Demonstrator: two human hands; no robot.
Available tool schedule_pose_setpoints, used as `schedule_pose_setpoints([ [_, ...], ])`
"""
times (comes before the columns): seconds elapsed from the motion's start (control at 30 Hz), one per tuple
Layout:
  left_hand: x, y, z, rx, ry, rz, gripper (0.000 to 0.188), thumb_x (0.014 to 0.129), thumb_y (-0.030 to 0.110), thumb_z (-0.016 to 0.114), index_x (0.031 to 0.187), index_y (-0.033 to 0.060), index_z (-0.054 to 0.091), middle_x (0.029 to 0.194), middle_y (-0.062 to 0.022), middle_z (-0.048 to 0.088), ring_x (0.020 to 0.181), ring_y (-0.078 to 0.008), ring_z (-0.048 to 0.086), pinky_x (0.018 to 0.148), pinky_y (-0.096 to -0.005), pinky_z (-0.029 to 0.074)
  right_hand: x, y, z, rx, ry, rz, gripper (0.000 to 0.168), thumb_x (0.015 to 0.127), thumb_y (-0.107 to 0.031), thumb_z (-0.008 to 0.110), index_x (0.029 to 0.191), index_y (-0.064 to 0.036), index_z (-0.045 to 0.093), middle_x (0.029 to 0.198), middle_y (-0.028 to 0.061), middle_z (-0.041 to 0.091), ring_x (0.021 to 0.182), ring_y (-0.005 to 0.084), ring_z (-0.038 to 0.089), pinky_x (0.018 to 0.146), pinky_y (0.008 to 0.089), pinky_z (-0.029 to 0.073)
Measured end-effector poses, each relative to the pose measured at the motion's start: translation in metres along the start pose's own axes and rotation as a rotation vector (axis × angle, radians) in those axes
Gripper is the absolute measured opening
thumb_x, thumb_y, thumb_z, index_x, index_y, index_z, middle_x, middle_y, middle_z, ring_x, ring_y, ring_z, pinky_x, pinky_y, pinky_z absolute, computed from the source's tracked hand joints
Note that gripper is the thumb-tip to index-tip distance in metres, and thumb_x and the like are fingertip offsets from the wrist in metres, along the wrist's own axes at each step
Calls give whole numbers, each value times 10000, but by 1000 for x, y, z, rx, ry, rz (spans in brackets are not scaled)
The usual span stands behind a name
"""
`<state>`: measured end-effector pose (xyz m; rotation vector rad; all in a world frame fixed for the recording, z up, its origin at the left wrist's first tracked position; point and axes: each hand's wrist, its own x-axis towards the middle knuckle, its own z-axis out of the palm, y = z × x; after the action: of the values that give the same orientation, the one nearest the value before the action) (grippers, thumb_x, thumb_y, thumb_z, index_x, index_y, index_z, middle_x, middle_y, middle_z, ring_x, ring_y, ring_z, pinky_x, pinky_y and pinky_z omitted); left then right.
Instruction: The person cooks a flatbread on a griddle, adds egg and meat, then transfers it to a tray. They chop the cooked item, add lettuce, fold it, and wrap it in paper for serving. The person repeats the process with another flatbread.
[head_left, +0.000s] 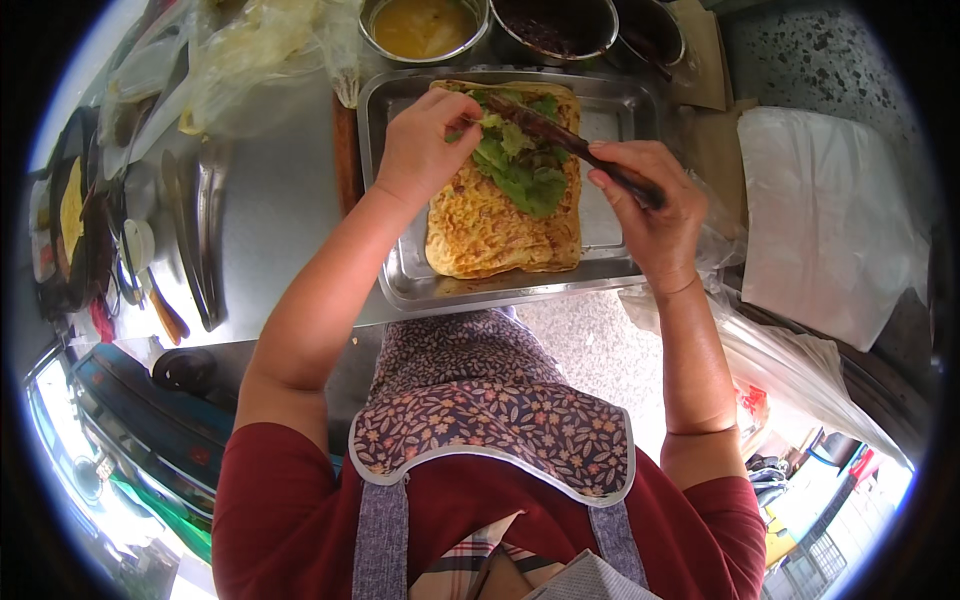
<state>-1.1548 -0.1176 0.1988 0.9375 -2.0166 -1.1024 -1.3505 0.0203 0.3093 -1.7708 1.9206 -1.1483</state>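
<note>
A browned, egg-coated flatbread lies in a shallow stainless-steel tray before me. Green lettuce leaves are heaped on its upper half. With thumb and fingertips, my left hand pinches a bit of lettuce at the pile's left side. My right hand grips the lower end of a dark, sauce-stained stick-like utensil. It slants up to the left, and its far end is over the lettuce. Whether that end is a brush or a flat blade I cannot tell.
Beyond the tray stand metal pots, one with yellow sauce, another with dark sauce. Metal tongs lie on the steel counter at left, below plastic bags. A stack of clear plastic bags is at right.
</note>
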Motion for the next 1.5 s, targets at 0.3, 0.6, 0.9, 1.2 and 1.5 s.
schedule_pose_setpoints([
  [0.3, -11, -8, -4, 326, -85, 163, 171, 774, 63, 690, 921, 88, 606, 948, -48, 605, 845, -294, 643, 707, -382, 540, 2, 9, -40, 347, 309, 276, 152, 896, -55, 706, 1037, 2, 703, 1014, 62, 702, 871, 109, 634, 789, 235, 509],
  [0.6, -2, 20, -19, 148, -59, -2, 347, 780, 23, 660, 1107, 50, 548, 1132, -129, 549, 844, -253, 669, 726, -347, 553, 72, 12, -40, 253, 336, 170, 178, 911, 13, 642, 1080, -6, 694, 1037, 65, 692, 957, 141, 639, 861, 254, 504],
  [0.9, 0, 19, -23, -487, 46, -232, 301, 875, -61, 593, 1159, 1, 512, 1156, -91, 483, 996, -160, 607, 835, -281, 545, 228, 56, 31, 71, -213, 115, 189, 855, -120, 723, 1041, -92, 735, 1118, 67, 697, 1027, 193, 653, 891, 322, 505],
  [1.2, -25, 8, -22, -695, 146, -514, 277, 925, 3, 593, 1190, -14, 515, 1201, -116, 499, 1100, -192, 543, 997, -319, 469, 345, 156, 119, -914, -559, -77, 334, 813, -195, 748, 1140, -169, 689, 1103, 82, 692, 1030, 292, 650, 864, 432, 537],
  [1.5, -15, 14, -43, -342, 4, -459, 337, 922, 126, 632, 1219, 1, 533, 1261, -184, 501, 1174, -308, 511, 1008, -366, 407, 364, 164, 85, -404, -224, 36, 409, 788, -370, 772, 1065, -72, 731, 917, 150, 724, 838, 307, 691, 773, 403, 528],
])
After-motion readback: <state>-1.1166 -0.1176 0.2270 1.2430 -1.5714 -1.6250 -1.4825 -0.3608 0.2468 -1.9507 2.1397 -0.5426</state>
